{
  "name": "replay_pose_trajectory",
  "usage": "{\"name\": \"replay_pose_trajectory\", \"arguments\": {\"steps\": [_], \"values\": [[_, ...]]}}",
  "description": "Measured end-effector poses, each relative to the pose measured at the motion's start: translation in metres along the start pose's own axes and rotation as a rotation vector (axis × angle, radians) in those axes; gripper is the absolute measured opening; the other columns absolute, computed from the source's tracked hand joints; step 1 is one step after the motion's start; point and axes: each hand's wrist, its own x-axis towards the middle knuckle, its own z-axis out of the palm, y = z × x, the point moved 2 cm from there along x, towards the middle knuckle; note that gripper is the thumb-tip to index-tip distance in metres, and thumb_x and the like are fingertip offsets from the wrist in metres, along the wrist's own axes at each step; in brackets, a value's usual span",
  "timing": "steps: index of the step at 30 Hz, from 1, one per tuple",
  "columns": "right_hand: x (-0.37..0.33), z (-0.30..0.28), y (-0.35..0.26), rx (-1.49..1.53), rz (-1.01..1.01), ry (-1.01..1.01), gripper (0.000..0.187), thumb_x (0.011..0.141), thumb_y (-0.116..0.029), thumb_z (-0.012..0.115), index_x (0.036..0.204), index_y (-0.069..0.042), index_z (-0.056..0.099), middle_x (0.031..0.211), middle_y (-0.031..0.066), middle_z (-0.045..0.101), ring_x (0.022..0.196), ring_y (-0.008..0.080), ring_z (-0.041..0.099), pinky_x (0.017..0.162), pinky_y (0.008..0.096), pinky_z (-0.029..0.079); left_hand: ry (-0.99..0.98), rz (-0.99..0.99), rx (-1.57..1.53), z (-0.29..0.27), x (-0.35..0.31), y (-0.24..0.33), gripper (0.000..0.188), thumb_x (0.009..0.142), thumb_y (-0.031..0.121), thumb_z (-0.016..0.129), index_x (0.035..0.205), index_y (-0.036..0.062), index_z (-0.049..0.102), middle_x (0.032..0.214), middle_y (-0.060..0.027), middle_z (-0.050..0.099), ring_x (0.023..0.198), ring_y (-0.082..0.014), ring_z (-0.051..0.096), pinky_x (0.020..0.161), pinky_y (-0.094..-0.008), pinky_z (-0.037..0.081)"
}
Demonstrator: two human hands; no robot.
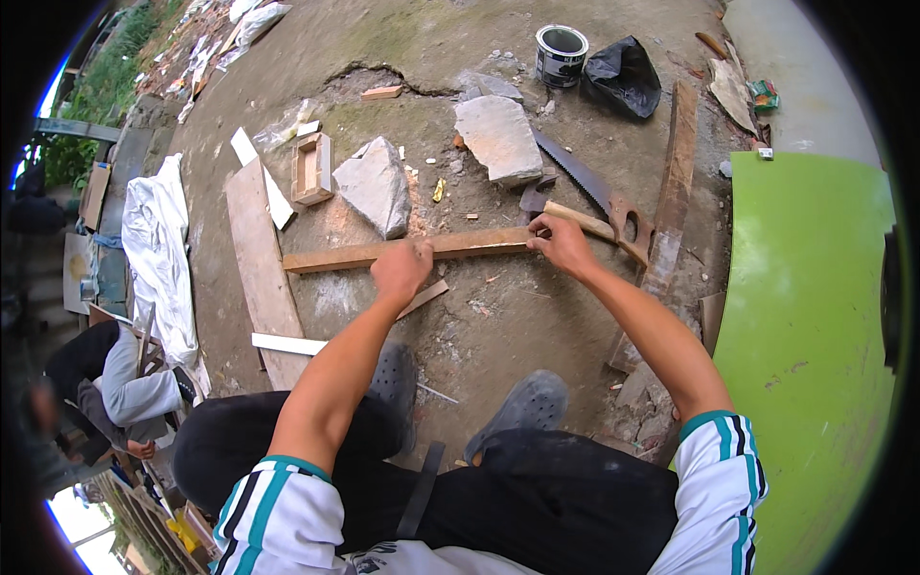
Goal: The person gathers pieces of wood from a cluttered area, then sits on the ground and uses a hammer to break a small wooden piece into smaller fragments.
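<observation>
A long, narrow wooden batten (pixel 335 257) lies crosswise in front of me, its left end over a wide plank (pixel 257 251). My left hand (pixel 402 268) is closed around the batten near its middle. At the batten's right end, my right hand (pixel 563 243) pinches with thumb and fingertips; whether a small thing is also between them, I cannot tell. Just beyond that hand lies a hammer with a wooden handle (pixel 586 222) and a dark head. Next to it rests a handsaw (pixel 575 174) with a brown wooden grip.
Two stone slabs (pixel 376 187) (pixel 498 139) lie beyond the batten, near a small wooden box (pixel 311 169). Farther off stand an open can (pixel 561 57) and a black plastic bag (pixel 623 77). A long board (pixel 678 163) and a green panel (pixel 805 316) border my right. Another person (pixel 125 383) sits at the left.
</observation>
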Motion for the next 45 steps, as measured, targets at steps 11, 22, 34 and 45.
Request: {"name": "replay_pose_trajectory", "arguments": {"steps": [11,22,34,45], "values": [[0.006,-0.032,0.014,-0.467,-0.094,0.201,0.032,0.089,-0.020,0.063,0.118,-0.006,0.060,0.110,0.0152,0.064,0.109,0.0352,0.058,0.094,0.0473,0.047,0.034,0.801,0.292,0.026,0.025,0.065,0.065,0.091,0.060,0.054,0.125,0.0047,0.052,0.121,-0.0168,0.057,0.118,-0.0324,0.053,0.098,-0.0453,0.043],[0.022,-0.025,0.014,-0.833,0.052,-0.097,0.037,0.083,-0.024,0.069,0.110,-0.004,0.054,0.104,0.0193,0.064,0.102,0.0364,0.062,0.088,0.0507,0.050,0.036,0.983,0.225,0.026,0.046,0.025,0.057,0.091,0.055,0.058,0.117,0.0045,0.051,0.112,-0.0153,0.057,0.110,-0.0327,0.056,0.092,-0.0435,0.047],[-0.001,-0.022,-0.058,-0.193,0.615,-0.095,0.042,0.082,-0.030,0.068,0.105,0.005,0.064,0.087,0.0258,0.069,0.088,0.0371,0.069,0.078,0.0463,0.051,-0.065,0.883,0.221,0.017,0.052,0.001,0.067,0.088,0.064,0.056,0.117,0.0040,0.052,0.114,-0.0154,0.059,0.109,-0.0317,0.058,0.088,-0.0457,0.052],[-0.079,-0.037,-0.083,-0.063,0.602,0.246,0.044,0.085,-0.027,0.063,0.116,0.003,0.053,0.086,0.0265,0.068,0.081,0.0420,0.068,0.076,0.0467,0.052,-0.117,1.068,0.190,0.031,0.056,0.030,0.056,0.091,0.050,0.058,0.124,0.0065,0.050,0.117,-0.0145,0.059,0.113,-0.0307,0.058,0.090,-0.0441,0.051]]}}
